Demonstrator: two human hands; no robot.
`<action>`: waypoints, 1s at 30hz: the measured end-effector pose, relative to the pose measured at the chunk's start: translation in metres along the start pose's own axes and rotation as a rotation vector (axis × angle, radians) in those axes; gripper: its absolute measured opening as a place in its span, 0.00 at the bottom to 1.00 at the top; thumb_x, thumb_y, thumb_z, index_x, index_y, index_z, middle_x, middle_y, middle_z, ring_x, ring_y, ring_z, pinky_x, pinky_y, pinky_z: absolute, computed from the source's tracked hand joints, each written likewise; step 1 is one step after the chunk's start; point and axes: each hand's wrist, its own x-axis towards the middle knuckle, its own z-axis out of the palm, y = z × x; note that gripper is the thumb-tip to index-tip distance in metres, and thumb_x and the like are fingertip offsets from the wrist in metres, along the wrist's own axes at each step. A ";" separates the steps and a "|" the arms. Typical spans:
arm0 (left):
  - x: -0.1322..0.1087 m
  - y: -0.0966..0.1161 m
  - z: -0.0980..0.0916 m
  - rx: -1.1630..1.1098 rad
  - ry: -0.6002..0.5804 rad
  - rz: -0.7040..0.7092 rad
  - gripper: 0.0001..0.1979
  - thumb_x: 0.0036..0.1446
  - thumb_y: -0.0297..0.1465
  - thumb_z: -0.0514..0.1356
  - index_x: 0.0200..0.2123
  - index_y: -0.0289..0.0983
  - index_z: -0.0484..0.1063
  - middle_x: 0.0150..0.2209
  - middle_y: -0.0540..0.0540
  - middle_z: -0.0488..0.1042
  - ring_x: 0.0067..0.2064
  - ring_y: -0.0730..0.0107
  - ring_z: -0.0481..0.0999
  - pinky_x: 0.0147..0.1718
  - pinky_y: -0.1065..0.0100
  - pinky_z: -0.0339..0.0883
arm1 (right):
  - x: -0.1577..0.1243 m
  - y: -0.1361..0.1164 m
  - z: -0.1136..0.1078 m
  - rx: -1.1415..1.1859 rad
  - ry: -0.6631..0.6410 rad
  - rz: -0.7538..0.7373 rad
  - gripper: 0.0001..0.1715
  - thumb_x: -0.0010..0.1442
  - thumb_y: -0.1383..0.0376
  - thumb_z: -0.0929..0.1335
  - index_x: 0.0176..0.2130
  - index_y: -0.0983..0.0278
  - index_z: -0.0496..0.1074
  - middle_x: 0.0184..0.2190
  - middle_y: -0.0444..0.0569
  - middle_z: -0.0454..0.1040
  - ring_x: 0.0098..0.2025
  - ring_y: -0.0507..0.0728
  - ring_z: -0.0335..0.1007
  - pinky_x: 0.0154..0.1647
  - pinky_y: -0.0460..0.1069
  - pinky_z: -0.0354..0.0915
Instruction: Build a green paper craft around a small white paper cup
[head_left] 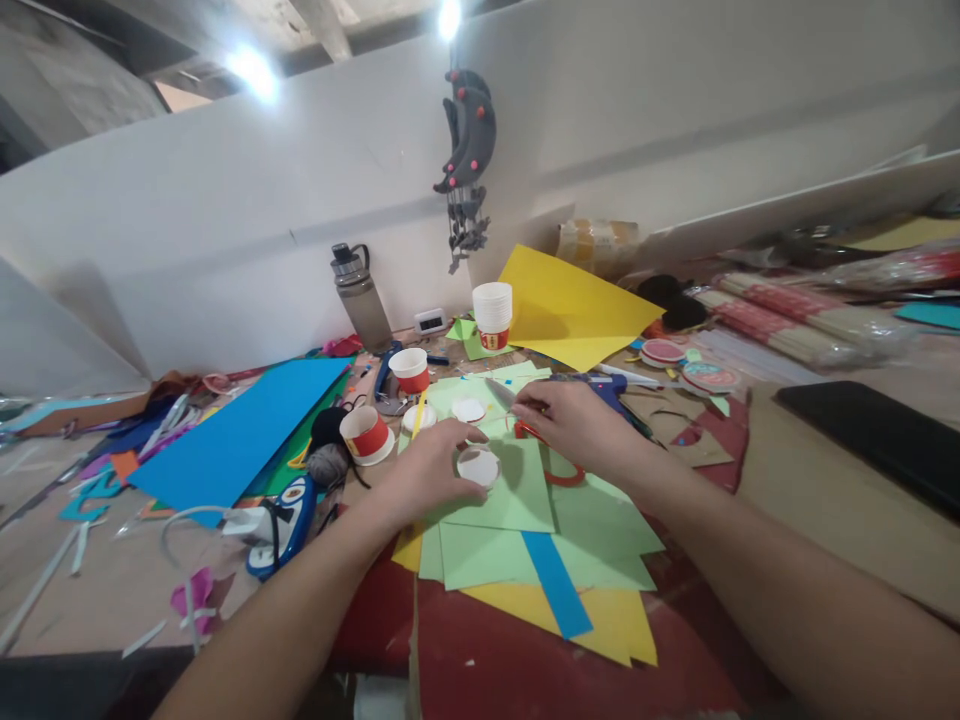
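My left hand [442, 465] curves its thumb and fingers around the edge of a small white disc [478, 467], over light green paper sheets [525, 500]. My right hand [559, 415] is closed over scissors with red handles [566, 477]; a grey blade pokes out past the fingertips, pointing away to the left. Beyond the left hand lie another white disc [469, 409] and a narrow yellow strip [420, 412]. Two red-and-white paper cups, one upright [409, 371] and one tilted [365, 433], are left of the sheets.
Stacked paper cups [493, 305] stand behind, near yellow card [577, 310] and a bottle [361, 300]. A blue sheet [247, 435] and yarn balls [328, 463] are at left. A blue glue gun [607, 388] and a black phone-like slab [874, 430] lie right. A blue strip [556, 585] lies in front.
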 end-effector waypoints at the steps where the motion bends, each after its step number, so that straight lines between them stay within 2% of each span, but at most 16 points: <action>1: 0.000 0.001 0.003 0.009 -0.014 0.003 0.28 0.37 0.36 0.70 0.45 0.40 0.73 0.43 0.46 0.74 0.40 0.63 0.72 0.38 0.64 0.66 | 0.000 0.000 0.001 -0.002 -0.003 0.004 0.13 0.61 0.62 0.62 0.30 0.63 0.72 0.27 0.48 0.75 0.27 0.53 0.67 0.26 0.46 0.56; 5: -0.001 0.001 0.008 0.012 -0.048 0.012 0.28 0.37 0.37 0.70 0.46 0.38 0.72 0.43 0.45 0.73 0.42 0.62 0.72 0.40 0.64 0.66 | 0.001 0.003 0.006 0.007 -0.005 -0.018 0.12 0.61 0.62 0.63 0.30 0.63 0.72 0.28 0.48 0.76 0.28 0.53 0.68 0.27 0.46 0.57; 17: -0.001 -0.001 0.005 0.047 -0.080 0.042 0.32 0.36 0.37 0.70 0.49 0.40 0.71 0.45 0.45 0.73 0.44 0.59 0.72 0.42 0.61 0.66 | 0.001 0.004 0.010 0.058 -0.011 -0.051 0.11 0.60 0.63 0.63 0.31 0.62 0.73 0.26 0.46 0.76 0.27 0.53 0.67 0.28 0.46 0.57; 21: -0.002 0.001 0.004 0.034 -0.087 0.012 0.34 0.35 0.38 0.71 0.49 0.40 0.71 0.45 0.45 0.73 0.41 0.61 0.73 0.40 0.63 0.66 | 0.000 -0.001 0.009 0.063 -0.029 -0.052 0.11 0.60 0.63 0.63 0.30 0.63 0.73 0.27 0.47 0.76 0.27 0.53 0.67 0.27 0.46 0.56; 26: -0.004 0.005 0.001 0.005 -0.100 -0.006 0.38 0.33 0.43 0.71 0.51 0.40 0.70 0.45 0.44 0.73 0.40 0.61 0.73 0.39 0.63 0.67 | -0.001 -0.006 0.005 0.071 -0.051 -0.023 0.12 0.60 0.62 0.63 0.30 0.63 0.73 0.27 0.48 0.76 0.28 0.54 0.68 0.28 0.47 0.58; 30: -0.005 0.007 0.000 0.061 -0.095 0.010 0.35 0.35 0.43 0.70 0.49 0.39 0.72 0.45 0.43 0.73 0.41 0.60 0.73 0.40 0.62 0.66 | -0.002 -0.006 0.005 0.085 -0.053 -0.021 0.12 0.60 0.61 0.63 0.32 0.63 0.73 0.27 0.47 0.76 0.28 0.54 0.68 0.28 0.47 0.59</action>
